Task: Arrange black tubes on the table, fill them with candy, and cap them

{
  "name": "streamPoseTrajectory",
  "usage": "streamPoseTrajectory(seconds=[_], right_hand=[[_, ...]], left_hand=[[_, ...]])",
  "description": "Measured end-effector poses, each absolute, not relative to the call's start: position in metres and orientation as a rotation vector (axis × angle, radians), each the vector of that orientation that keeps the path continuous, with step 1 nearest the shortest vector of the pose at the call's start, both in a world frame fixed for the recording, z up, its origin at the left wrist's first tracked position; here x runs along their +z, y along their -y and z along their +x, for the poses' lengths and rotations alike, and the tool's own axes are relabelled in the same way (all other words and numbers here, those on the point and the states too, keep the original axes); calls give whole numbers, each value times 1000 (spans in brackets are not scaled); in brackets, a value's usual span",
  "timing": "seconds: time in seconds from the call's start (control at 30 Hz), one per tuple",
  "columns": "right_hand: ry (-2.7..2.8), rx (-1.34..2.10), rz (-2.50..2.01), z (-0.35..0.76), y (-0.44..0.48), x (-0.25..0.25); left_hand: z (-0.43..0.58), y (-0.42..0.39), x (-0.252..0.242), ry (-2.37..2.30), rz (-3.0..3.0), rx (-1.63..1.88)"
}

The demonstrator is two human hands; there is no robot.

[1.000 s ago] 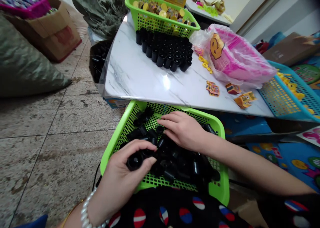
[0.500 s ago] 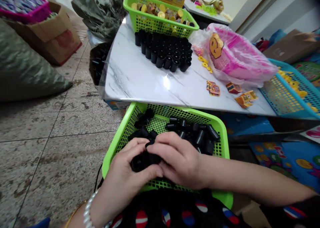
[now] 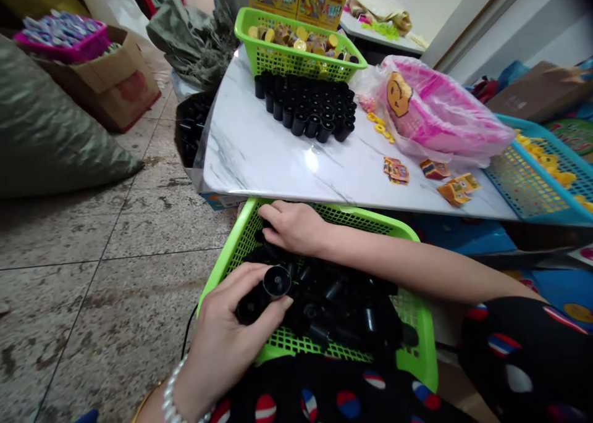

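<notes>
The left hand [image 3: 225, 327] is clamped around at least two black cups [image 3: 277, 281]. Beyond it, the right hand [image 3: 294, 228] dips among dark pieces; whether it grips one I cannot tell. Below both, a green basket [image 3: 428, 355] holds loose cups [image 3: 333, 290]. Farther out, upright cups [image 3: 306, 111] crowd the table [image 3: 259, 157] before another green basket [image 3: 278, 58] of yellow-topped pieces [image 3: 301, 44].

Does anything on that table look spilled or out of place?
Slightly: small yellow pieces lie loose beside the bagged pink container, and a few printed packets are scattered on the table. They look stray because the black cups stand packed together in a block. Nothing there looks clearly damaged.
</notes>
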State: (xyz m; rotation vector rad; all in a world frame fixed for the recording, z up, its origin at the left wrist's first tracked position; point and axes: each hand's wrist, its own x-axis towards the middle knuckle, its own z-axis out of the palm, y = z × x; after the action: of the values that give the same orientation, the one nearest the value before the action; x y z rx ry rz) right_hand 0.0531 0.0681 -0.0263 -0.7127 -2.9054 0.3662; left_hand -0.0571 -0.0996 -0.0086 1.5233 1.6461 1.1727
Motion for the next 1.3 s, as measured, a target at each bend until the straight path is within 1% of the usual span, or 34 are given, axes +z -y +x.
streamPoseTrajectory(seconds=[0.17, 0.23, 0.37, 0.63, 0.73, 0.83, 0.97, 1.03, 1.1, 1.2, 1.3], right_hand=[[2452, 1065, -605, 96, -43, 26], [2409, 1164, -561, 113, -31, 44], [2446, 1045, -473, 131, -15, 50], [2523, 758, -348, 132, 4, 21], [2566, 847, -334, 132, 13, 14], [2465, 889, -375, 134, 14, 17], [2278, 879, -645, 132, -4, 33], [2260, 856, -763, 127, -19, 40], [2268, 874, -759, 118, -35, 44], [2192, 1021, -797, 107, -57, 47], [2125, 1146, -936, 101, -73, 49]], left_hand=[[-57, 100, -9, -1614, 1539, 1156], [-55, 99, -8, -1588, 1556, 1124], [-50, 97, -6, -1559, 1602, 1078], [-48, 94, -1, -1573, 1651, 1052], [-46, 94, -5, -1579, 1607, 1035], [-44, 97, -5, -1512, 1624, 1031], [-54, 89, 10, -1508, 1632, 1056], [-64, 73, 20, -1540, 1631, 1108], [-73, 49, 29, -1561, 1662, 1199], [-81, 10, 36, -1549, 1740, 1309], [-80, -22, 34, -1494, 1803, 1277]])
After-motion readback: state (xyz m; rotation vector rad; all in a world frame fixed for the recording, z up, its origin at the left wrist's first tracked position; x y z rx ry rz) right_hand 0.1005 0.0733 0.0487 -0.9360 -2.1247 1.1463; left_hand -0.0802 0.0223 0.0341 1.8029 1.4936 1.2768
